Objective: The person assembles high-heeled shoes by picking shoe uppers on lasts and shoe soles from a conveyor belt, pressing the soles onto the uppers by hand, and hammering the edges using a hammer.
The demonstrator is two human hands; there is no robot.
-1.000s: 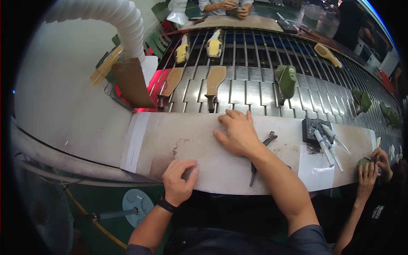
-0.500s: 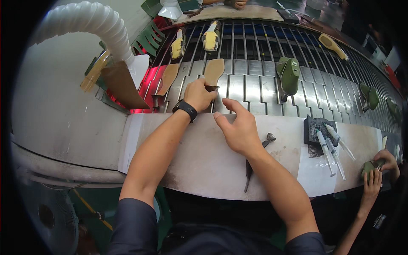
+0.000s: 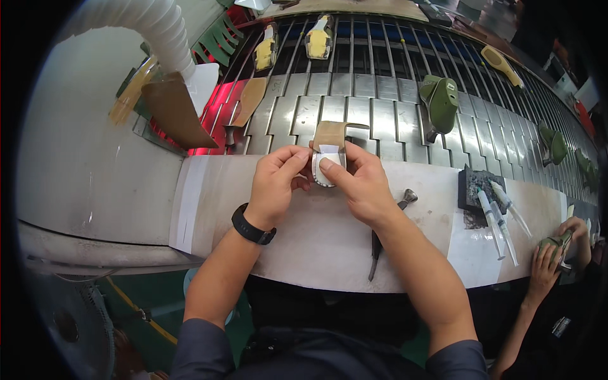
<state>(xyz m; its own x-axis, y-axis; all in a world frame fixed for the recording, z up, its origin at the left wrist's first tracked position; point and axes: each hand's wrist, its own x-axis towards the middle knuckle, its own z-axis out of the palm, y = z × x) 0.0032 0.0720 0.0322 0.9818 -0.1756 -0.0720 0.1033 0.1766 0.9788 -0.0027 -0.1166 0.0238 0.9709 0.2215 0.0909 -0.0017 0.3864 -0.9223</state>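
Note:
My right hand (image 3: 361, 183) grips a tan shoe sole (image 3: 330, 133) above the near edge of the work board, its thumb pressed on the white rounded end. That end has a small notched rim. My left hand (image 3: 278, 180) is closed at the left edge of the same sole, fingertips against it; what they pinch there is partly hidden. A second tan sole with a heel (image 3: 250, 98) lies on the metal slat conveyor to the left. A dark-handled tool with a round metal head (image 3: 408, 197) rests on the board beside my right forearm.
Several syringes (image 3: 496, 223) lean on a black block (image 3: 472, 190) at right. Green shoes (image 3: 440, 104) and yellow-patched shoe forms (image 3: 318, 41) stand on the conveyor (image 3: 304, 114). A white hose (image 3: 164, 38) hangs at left. A co-worker's hands (image 3: 544, 266) hold a green shoe at far right.
The tan sole has been lifted off the conveyor and brought nearer. My right hand, empty before, has closed on it. The co-worker's hands have shifted on the green shoe.

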